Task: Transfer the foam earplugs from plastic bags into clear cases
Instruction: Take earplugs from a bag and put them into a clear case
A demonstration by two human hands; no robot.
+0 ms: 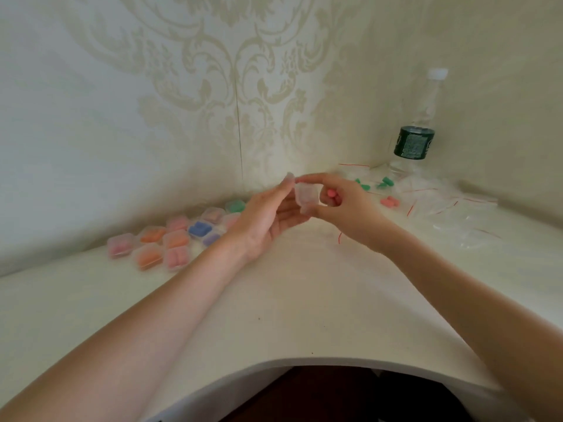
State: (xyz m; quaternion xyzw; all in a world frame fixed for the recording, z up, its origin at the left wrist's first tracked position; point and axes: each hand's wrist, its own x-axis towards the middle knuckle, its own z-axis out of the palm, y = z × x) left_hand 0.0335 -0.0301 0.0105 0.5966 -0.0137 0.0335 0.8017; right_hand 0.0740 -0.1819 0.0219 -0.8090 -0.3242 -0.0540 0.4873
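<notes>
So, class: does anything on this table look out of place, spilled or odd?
Nothing looks spilled or damaged. The filled cases lie clustered on the left and the plastic bags are strewn loosely on the right beside an upright water bottle, with green earplugs among them.

Filled cases (170, 239) clustered left on table (274, 300), by wall. Bags (451, 208) and bottle (416, 138) in right corner. Empty case (306, 197) between both hands, centre.
</notes>
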